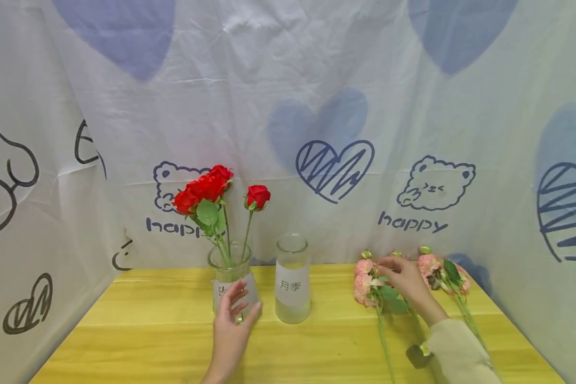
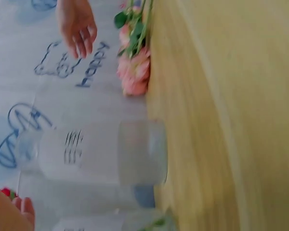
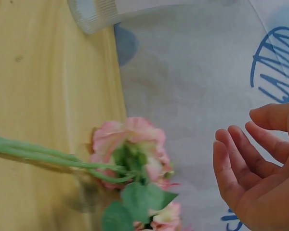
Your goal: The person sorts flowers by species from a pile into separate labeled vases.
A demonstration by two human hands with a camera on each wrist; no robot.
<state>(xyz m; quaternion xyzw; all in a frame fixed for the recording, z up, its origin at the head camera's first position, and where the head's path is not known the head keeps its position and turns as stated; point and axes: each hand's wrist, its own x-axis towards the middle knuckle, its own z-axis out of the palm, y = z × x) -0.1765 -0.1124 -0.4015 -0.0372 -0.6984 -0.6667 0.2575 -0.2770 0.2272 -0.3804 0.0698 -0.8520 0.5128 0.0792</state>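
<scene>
My left hand point(image 1: 231, 330) is in front of the left glass vase point(image 1: 216, 260), its loosely spread fingers overlapping the vase's white label in the head view. Red roses point(image 1: 204, 189) stand in that vase, one of them point(image 1: 257, 197) leaning apart to the right. Over the pink flowers point(image 1: 365, 288) at the right is my right hand point(image 1: 403, 280). The right wrist view shows that hand point(image 3: 260, 173) empty, fingers softly bent and apart from the nearest pink bloom point(image 3: 130, 144). Part of the left hand point(image 2: 12, 214) shows at a corner of the left wrist view.
Between the hands stands a second glass vase point(image 1: 293, 314) with a white label and no flowers. More pink flowers point(image 1: 432, 266) lie farther right, stems toward the front of the yellow wooden table point(image 1: 149, 341). A printed cloth point(image 1: 336, 64) hangs behind and at both sides.
</scene>
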